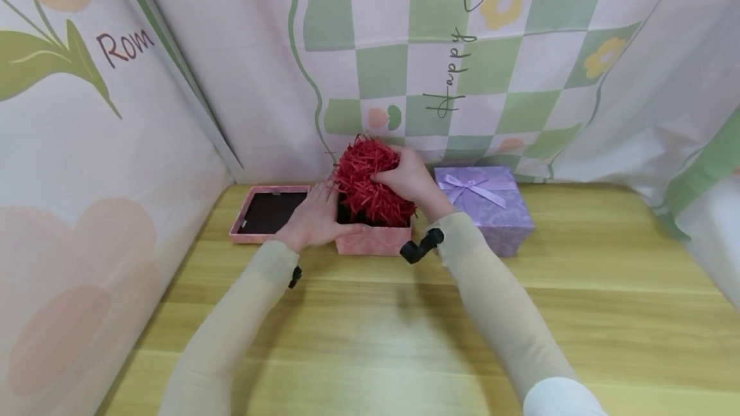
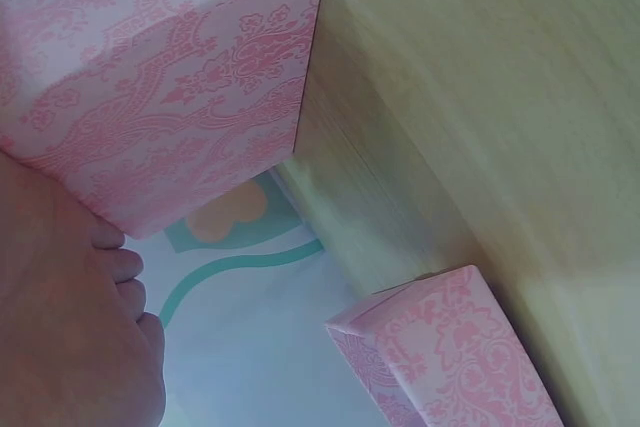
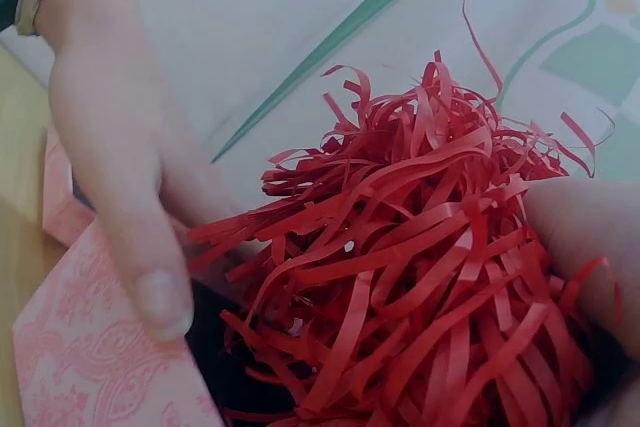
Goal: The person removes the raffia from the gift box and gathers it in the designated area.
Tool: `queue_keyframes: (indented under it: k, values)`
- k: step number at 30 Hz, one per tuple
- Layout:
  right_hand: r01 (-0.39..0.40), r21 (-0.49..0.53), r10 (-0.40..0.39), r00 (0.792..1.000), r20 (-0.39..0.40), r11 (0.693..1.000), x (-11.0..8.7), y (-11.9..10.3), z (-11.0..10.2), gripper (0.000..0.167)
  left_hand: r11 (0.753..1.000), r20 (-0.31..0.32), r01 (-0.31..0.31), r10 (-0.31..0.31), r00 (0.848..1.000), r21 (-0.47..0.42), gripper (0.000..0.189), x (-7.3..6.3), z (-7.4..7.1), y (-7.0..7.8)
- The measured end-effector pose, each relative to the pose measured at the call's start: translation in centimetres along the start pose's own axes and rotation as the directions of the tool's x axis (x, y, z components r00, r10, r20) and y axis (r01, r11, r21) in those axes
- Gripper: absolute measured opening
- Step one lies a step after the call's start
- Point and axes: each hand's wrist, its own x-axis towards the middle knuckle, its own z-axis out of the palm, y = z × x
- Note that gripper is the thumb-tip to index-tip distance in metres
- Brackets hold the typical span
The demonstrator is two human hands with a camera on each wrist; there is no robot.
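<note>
A large tuft of red shredded paper (image 1: 370, 178) rises out of the pink patterned gift box (image 1: 374, 242), whose inside is dark. My right hand (image 1: 409, 175) grips the tuft from its right side, thumb across the front and the other fingers mostly hidden behind it. At the box's left front corner my left hand (image 1: 312, 218) holds the box, the thumb (image 3: 160, 297) lying over the front rim and the fingers along the left side. Loose red strips (image 3: 400, 247) stick out in all directions in the right wrist view.
The box's pink lid (image 1: 245, 238) lies with its dark inside up, left of the box. To the right stands a closed purple gift box (image 1: 502, 236) with a ribbon bow. A printed curtain (image 1: 381, 69) hangs close behind the wooden table (image 1: 370, 339).
</note>
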Motion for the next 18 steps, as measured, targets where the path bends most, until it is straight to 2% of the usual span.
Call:
queue_keyframes:
  k: [12,18]
  values:
    - [0.065,-0.016,-0.065,0.998,-0.023,0.998,-0.4,-2.2,-1.4,0.058,1.000,0.009,0.018,-0.018,1.000,-0.012,0.122,0.1,0.1,-0.1]
    - [0.072,-0.012,-0.072,0.997,-0.018,0.997,-1.0,-3.4,-2.1,0.055,1.000,0.007,0.015,-0.015,1.000,-0.012,0.122,0.2,0.0,-0.2]
